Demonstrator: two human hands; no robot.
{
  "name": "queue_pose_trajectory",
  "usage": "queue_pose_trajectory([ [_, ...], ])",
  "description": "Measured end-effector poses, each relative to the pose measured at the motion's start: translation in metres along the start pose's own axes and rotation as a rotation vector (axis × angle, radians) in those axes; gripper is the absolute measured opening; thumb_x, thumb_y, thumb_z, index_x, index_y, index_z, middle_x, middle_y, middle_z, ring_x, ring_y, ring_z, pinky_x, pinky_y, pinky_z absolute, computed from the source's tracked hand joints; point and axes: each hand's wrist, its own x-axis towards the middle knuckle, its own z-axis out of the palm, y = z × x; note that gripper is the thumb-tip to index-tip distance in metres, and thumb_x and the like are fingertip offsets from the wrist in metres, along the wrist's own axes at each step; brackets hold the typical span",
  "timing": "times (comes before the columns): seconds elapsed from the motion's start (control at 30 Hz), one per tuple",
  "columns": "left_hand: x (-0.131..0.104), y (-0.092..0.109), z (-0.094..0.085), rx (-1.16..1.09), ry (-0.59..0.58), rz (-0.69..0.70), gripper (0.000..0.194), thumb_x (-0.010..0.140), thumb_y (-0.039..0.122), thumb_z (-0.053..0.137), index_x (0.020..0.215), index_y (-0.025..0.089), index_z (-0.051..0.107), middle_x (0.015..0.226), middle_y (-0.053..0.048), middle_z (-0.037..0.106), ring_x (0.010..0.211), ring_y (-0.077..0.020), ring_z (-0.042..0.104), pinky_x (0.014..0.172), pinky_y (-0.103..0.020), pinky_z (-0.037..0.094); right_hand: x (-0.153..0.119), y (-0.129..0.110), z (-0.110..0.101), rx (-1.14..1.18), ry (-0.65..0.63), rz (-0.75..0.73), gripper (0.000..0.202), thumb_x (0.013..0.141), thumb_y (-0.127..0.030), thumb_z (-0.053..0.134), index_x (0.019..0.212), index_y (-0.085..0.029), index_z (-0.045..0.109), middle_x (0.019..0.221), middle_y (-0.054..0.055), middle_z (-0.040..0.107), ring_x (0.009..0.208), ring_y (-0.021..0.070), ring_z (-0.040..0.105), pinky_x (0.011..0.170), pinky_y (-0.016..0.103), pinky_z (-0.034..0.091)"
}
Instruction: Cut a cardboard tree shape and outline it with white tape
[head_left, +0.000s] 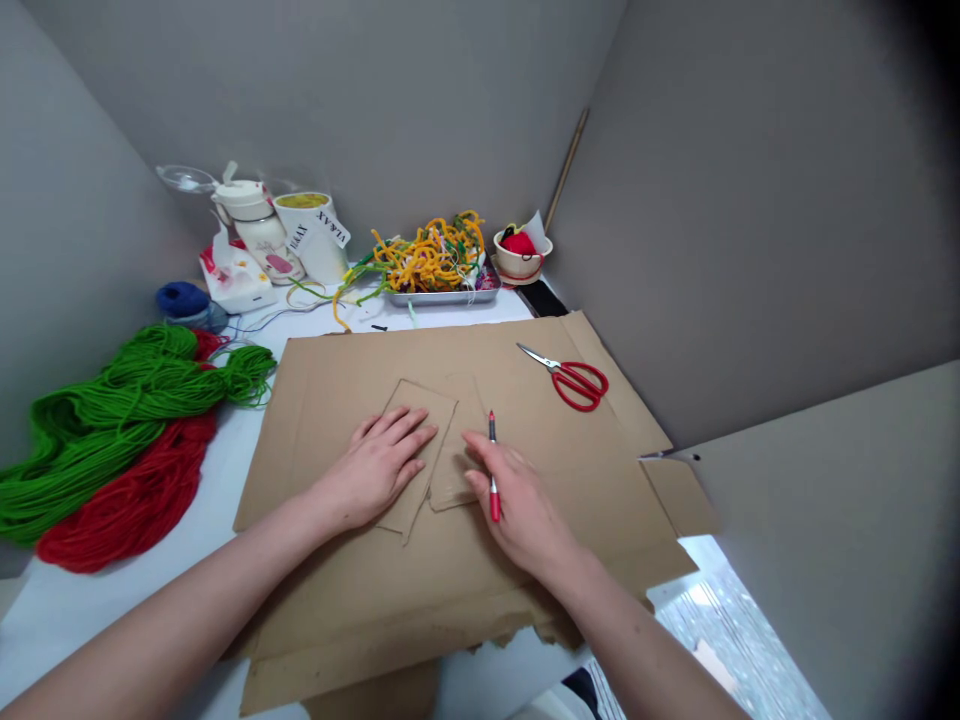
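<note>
My left hand [384, 468] lies flat, fingers stretched out, on a small cut piece of cardboard [427, 396]. Just to its right is a second piece or outlined shape [456, 482] of the same brown cardboard, partly covered by my right hand [523, 512]. That hand holds a red and dark pen [492, 428], its red tip pointing away from me. Beneath everything spreads a large cardboard sheet [330, 400]. Red-handled scissors [579, 386] rest on the sheet, beyond and right of the pen, with slightly parted blades.
Green yarn [127, 410] and red yarn [142, 500] lie at left. Behind the sheet stand a bottle [262, 240], a white container [319, 245], a tray of yarn scraps [435, 260] and a bowl [521, 262]. A thin-bladed tool [667, 455] lies at the right edge. Grey partitions enclose the table.
</note>
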Motion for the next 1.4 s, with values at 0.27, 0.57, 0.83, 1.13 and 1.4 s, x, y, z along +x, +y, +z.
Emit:
queue_pose_trajectory([
  [0.27, -0.001, 0.000, 0.000, 0.012, -0.004, -0.002, 0.044, 0.094, 0.038, 0.034, 0.136, 0.030, 0.039, 0.147, -0.004, 0.035, 0.135, -0.0243, 0.026, 0.106, -0.049, 0.026, 0.022, -0.001, -0.015, 0.420, 0.181, 0.216, 0.023, 0.092, -0.032, 0.043, 0.087, -0.020, 0.061, 0.075, 0.000, 0.058, 0.072, 0.0148, 0.055, 0.066, 0.025, 0.043],
  [0.57, -0.001, 0.000, 0.001, 0.001, 0.015, 0.000, 0.043, 0.093, 0.039, 0.034, 0.135, 0.031, 0.041, 0.147, -0.003, 0.037, 0.134, -0.0247, 0.027, 0.105, -0.050, 0.026, 0.051, 0.020, -0.006, 0.667, 0.109, 0.265, 0.034, 0.087, -0.046, 0.050, 0.091, -0.015, 0.063, 0.061, -0.001, 0.058, 0.053, 0.0120, 0.052, 0.053, 0.023, 0.042],
  [0.83, -0.001, 0.001, 0.002, -0.002, 0.049, -0.002, 0.044, 0.094, 0.038, 0.033, 0.136, 0.031, 0.039, 0.147, -0.003, 0.036, 0.135, -0.0240, 0.026, 0.106, -0.049, 0.025, 0.025, 0.028, 0.017, 0.043, 0.054, -0.168, 0.026, 0.091, -0.022, 0.046, 0.115, -0.021, 0.057, 0.121, 0.011, 0.060, 0.119, 0.0244, 0.050, 0.100, 0.045, 0.041],
  [1.13, 0.019, -0.007, -0.001, 0.000, 0.038, 0.001, 0.045, 0.094, 0.040, 0.032, 0.137, 0.031, 0.038, 0.148, -0.003, 0.035, 0.136, -0.0251, 0.025, 0.106, -0.049, 0.026, 0.014, 0.031, 0.027, -0.109, 0.032, -0.225, 0.026, 0.089, -0.017, 0.050, 0.114, -0.019, 0.055, 0.128, 0.014, 0.056, 0.127, 0.0245, 0.044, 0.102, 0.047, 0.041],
  [1.4, 0.027, -0.018, -0.007, -0.006, -0.026, 0.053, 0.047, 0.093, 0.043, 0.031, 0.138, 0.030, 0.037, 0.149, -0.004, 0.034, 0.136, -0.0256, 0.024, 0.106, -0.050, 0.026, 0.014, 0.033, 0.028, -0.116, 0.029, -0.223, 0.022, 0.090, -0.019, 0.050, 0.111, -0.018, 0.055, 0.128, 0.014, 0.056, 0.128, 0.0241, 0.042, 0.104, 0.046, 0.039],
])
